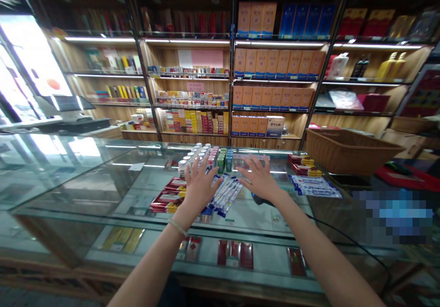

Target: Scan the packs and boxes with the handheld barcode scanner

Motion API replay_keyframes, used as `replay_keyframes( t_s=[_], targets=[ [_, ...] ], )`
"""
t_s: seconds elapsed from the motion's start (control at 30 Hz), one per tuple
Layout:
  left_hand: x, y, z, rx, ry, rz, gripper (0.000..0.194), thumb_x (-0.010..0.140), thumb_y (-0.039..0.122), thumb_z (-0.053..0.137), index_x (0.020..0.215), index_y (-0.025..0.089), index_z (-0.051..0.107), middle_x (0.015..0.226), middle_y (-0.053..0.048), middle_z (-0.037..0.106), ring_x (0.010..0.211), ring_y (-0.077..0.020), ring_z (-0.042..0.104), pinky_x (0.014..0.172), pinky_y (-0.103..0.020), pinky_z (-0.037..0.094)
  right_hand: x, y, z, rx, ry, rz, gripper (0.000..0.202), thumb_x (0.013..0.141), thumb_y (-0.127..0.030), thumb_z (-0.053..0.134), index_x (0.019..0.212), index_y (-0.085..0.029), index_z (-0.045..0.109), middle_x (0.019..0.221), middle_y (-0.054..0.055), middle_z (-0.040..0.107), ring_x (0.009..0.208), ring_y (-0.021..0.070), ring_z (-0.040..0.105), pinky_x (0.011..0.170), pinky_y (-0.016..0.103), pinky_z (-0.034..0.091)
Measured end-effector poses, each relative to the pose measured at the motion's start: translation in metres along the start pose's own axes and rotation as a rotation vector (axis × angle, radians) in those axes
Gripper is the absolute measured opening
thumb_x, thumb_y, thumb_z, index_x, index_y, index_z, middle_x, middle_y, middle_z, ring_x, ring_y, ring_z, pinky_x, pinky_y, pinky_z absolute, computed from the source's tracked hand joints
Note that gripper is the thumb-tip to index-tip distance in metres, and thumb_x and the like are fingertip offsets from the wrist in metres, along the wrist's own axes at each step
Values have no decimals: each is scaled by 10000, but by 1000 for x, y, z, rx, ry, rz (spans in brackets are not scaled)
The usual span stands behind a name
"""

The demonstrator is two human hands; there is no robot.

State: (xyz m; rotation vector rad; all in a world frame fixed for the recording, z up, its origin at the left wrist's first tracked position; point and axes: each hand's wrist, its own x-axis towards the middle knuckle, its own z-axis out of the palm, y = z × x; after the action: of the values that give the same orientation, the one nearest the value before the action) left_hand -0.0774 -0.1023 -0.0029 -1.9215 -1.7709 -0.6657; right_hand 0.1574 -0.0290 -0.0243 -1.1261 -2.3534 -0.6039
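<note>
Both hands hover over a glass counter (137,188), palms down. My left hand (199,183) has its fingers spread and holds nothing; it is beside white-capped bottles (182,167) and above red and yellow packets (167,197). Between the hands lie blue-and-white toothbrush-like packs (227,194). Fingers apart and empty, my right hand (259,178) is above a dark corded device (257,199), which it partly hides. Small green boxes (221,159) stand in rows behind the packs.
On the right are more red packets (302,165), blue-and-white packs (314,186) and a brown basket (350,151). A black cable (343,231) runs past my right forearm. Shelves of orange boxes (271,64) rise behind. A monitor (70,103) stands at the left.
</note>
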Motion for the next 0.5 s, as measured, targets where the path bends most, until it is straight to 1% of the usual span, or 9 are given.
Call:
replay_keyframes(
  t_s=[0.17,0.3,0.5],
  targets=[
    [-9,-6,2,23,-19,45,377,917,491,650,1245,324,733,1636,-100,421,1537,-399,285,1236,-685,174,19,0,4,-11,-54,-60,451,976,-556,566,1379,-366,634,1615,78,429,1532,339,256,1237,655,-35],
    [-19,-6,4,11,-63,69,361,869,470,726,1196,321,757,1611,-104,461,1528,-403,313,1236,-690,184,33,-1,8,-12,-137,-114,481,927,-530,657,1379,-367,640,1616,84,422,1535,351,255,1237,676,-38],
    [-30,-1,2,-1,-81,85,268,805,420,805,1033,280,797,1585,-111,496,1533,-408,307,1240,-709,170,47,-3,16,-9,-253,-170,502,864,-471,754,1352,-393,663,1630,78,401,1548,374,232,1229,711,-8]
  ],
)
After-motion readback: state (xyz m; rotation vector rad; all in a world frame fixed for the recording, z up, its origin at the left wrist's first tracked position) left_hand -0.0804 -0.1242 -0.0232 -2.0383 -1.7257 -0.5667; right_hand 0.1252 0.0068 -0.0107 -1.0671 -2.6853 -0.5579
